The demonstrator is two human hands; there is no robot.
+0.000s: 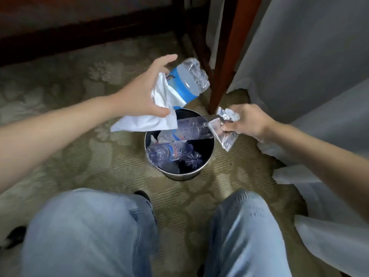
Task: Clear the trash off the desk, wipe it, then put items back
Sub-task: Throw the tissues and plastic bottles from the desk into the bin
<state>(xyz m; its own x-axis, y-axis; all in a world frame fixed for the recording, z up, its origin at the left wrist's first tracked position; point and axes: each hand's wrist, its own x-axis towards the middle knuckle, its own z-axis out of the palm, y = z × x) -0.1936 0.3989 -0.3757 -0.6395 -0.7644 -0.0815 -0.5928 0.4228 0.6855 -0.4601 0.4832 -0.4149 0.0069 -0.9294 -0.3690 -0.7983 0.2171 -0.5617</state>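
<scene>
L hand [142, 94] pinches white tissue [147, 122] w/ blue-label bottle [185, 82] above bin [179, 175]; R hand [247, 121] grips crumpled wrappers [226, 139] over bin's rim.

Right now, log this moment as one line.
phase: dumping trash | left hand: holds white tissue, crushed bottle at fingertips, above bin | right hand: grips clear wrappers at bin rim | bin: two bottles inside

Room, furnished, bedroom or hotel type. Patterned olive carpet [95, 160] is covering the floor; dark wooden furniture rail [79, 35] is running along the back; reddish wooden leg [226, 72] is standing beside pale fabric [303, 48] hanging to the floor; small metal waste bin [183, 176] is sitting on the carpet.
</scene>
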